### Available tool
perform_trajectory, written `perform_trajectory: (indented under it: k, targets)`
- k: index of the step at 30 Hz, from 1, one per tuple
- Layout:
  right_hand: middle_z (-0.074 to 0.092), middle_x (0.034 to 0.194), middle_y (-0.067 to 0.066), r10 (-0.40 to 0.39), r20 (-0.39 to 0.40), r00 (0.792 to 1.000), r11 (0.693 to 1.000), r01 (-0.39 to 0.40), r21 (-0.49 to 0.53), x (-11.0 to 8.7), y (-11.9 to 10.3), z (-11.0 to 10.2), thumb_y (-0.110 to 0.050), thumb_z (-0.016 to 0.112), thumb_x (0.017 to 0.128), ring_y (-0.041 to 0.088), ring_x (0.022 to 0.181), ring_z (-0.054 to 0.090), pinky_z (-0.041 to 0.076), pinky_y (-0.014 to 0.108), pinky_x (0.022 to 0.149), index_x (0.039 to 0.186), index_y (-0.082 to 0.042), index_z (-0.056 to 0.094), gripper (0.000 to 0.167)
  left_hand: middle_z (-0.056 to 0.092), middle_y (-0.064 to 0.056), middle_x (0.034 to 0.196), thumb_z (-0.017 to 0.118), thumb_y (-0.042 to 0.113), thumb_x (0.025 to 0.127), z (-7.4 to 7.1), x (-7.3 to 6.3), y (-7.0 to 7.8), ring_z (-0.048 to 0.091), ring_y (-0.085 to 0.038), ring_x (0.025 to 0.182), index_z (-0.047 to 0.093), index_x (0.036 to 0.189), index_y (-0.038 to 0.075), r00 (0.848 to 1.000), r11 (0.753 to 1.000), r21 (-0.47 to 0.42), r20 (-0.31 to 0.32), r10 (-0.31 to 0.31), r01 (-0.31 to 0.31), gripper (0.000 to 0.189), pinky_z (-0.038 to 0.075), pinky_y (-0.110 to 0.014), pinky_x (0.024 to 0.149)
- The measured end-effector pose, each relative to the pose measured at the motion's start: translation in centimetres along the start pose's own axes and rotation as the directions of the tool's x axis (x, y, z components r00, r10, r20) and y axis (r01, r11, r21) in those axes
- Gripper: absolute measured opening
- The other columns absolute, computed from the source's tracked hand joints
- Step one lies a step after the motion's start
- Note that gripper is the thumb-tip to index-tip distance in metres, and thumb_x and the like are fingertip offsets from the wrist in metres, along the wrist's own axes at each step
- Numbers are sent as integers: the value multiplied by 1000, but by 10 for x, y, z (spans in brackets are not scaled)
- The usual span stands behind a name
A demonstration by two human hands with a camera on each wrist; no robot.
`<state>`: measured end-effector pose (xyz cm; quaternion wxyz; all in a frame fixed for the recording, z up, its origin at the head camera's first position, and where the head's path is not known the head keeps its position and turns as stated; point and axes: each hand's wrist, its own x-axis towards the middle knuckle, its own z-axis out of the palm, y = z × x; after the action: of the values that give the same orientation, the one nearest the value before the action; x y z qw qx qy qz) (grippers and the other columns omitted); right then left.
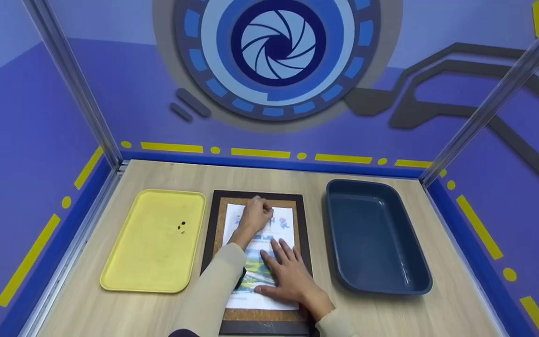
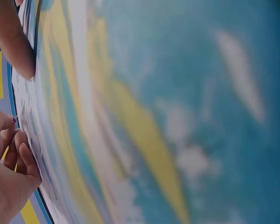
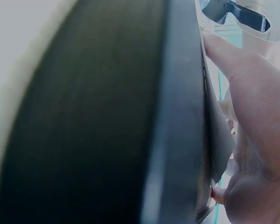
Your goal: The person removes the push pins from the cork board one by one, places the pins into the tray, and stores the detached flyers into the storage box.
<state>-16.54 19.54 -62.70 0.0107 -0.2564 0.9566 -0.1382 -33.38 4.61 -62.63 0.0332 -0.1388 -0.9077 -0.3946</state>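
A printed sheet of paper (image 1: 261,304) with a colourful picture lies on a cork board (image 1: 260,315) in a dark frame. Near the sheet's top edge, my left hand (image 1: 256,216) pinches a small purple-headed pin (image 2: 14,120) between thumb and finger; in the head view the pin is hidden. My right hand (image 1: 292,276) lies spread on the lower right part of the sheet, its fingers straight and pressing the paper. The right wrist view shows this hand (image 3: 261,116) beside the board's dark edge (image 3: 182,116), with the paper bulging slightly up there.
To the left of the board lies a yellow tray (image 1: 157,252) with several small dark bits (image 1: 183,223) on it. A deep dark-blue bin (image 1: 372,234) stands to the right. Blue-purple panels (image 1: 134,93) with metal posts (image 1: 75,84) enclose the wooden table (image 1: 316,173).
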Motion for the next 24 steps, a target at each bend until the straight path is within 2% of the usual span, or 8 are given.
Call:
perform_trajectory:
  k: [5, 9, 15, 20, 24]
  targets:
    - [30, 171, 19, 1, 2, 1000, 1000, -1, 4, 0, 0, -1, -82, 59, 89, 45, 157, 25, 26, 70, 119, 160, -20, 49, 95, 61, -5, 99, 71, 12, 101, -1, -1, 0, 63, -17, 88, 74, 98, 6, 1000, 1000, -8, 5, 1, -1, 7, 57, -33, 80]
    - [30, 171, 19, 3, 7, 1000, 1000, -3, 2, 1, 0, -1, -82, 59, 89, 45, 157, 25, 26, 70, 119, 161, -20, 48, 95, 62, -5, 99, 72, 12, 101, 0, -2, -1, 64, -18, 88, 74, 98, 7, 1000, 1000, -16, -12, 19, -19, 6, 58, -34, 79]
    - [30, 171, 20, 1, 11, 1000, 1000, -1, 8, 1, -1, -1, -82, 59, 89, 45, 157, 25, 25, 70, 119, 160, -20, 49, 95, 63, -4, 100, 73, 15, 100, -4, -4, -2, 66, -18, 91, 75, 99, 8, 999, 998, -55, -32, 11, -13, 7, 58, -34, 83]
    - [29, 171, 20, 8, 19, 1000, 1000, -8, 13, 2, -1, -1, -82, 58, 89, 46, 157, 24, 25, 71, 119, 161, -20, 48, 95, 66, -4, 98, 74, 13, 99, -17, -6, 2, 67, -17, 89, 75, 98, 8, 997, 994, -101, -64, 35, -41, 6, 59, -34, 81]
    - [27, 172, 19, 18, 33, 999, 1000, -18, 4, 2, -1, -2, -83, 58, 89, 45, 157, 24, 24, 72, 119, 161, -20, 47, 97, 68, -3, 99, 74, 15, 100, -36, -7, 8, 67, -16, 90, 76, 100, 9, 995, 987, -137, -77, 69, -79, 7, 58, -33, 82]
